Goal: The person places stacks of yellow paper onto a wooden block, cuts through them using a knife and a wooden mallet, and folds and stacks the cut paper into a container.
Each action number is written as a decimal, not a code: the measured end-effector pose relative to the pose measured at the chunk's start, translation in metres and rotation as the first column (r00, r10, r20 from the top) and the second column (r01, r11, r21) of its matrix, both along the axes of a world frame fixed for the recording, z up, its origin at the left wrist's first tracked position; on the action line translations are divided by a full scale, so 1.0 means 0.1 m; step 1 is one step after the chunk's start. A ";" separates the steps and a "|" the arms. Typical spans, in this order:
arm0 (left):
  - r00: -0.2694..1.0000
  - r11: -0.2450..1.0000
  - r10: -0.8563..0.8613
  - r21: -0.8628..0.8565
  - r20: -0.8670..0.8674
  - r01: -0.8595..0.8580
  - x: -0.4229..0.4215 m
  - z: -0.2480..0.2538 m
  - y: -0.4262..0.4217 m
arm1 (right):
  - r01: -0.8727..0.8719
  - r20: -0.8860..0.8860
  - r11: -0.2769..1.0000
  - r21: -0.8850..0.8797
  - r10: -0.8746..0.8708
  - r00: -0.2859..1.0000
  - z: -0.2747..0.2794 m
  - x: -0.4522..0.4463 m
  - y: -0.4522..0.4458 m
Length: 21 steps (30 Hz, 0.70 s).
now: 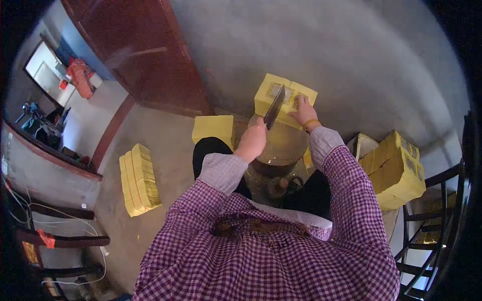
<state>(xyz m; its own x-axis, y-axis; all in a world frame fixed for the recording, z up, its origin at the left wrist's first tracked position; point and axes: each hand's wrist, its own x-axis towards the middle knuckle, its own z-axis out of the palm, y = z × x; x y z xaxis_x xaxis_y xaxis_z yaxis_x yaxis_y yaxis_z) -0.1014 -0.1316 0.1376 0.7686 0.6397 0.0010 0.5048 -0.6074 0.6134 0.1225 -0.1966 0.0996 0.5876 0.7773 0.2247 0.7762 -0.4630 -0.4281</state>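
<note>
Gripping the knife (275, 108) in my closed left hand (252, 140), I have a bundle (139, 180) on the floor to the far left and a yellow block (213, 127) just beyond my left knee (213, 145). The blade points up across the printed yellow stack (268, 93), which sits on the round stand (283, 145) near the wall (346, 75), though I can't tell whether it touches. My right hand (305, 111), fingers slightly parted, rests on the stack's right part, and more yellow stacks (396, 175) stand farther right, beside a dark chair (444, 215).
</note>
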 end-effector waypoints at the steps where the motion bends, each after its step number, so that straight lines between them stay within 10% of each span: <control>1: 1.000 1.000 0.000 0.001 0.001 0.000 -0.02 0.02 -0.02 | 0.003 -0.008 1.000 -0.013 -0.003 1.000 0.01 0.00 0.01; 21: 0.983 0.999 -0.028 0.033 0.182 0.022 0.12 -0.36 0.17 | 0.008 0.052 1.000 -0.027 -0.007 0.999 -0.04 0.05 0.04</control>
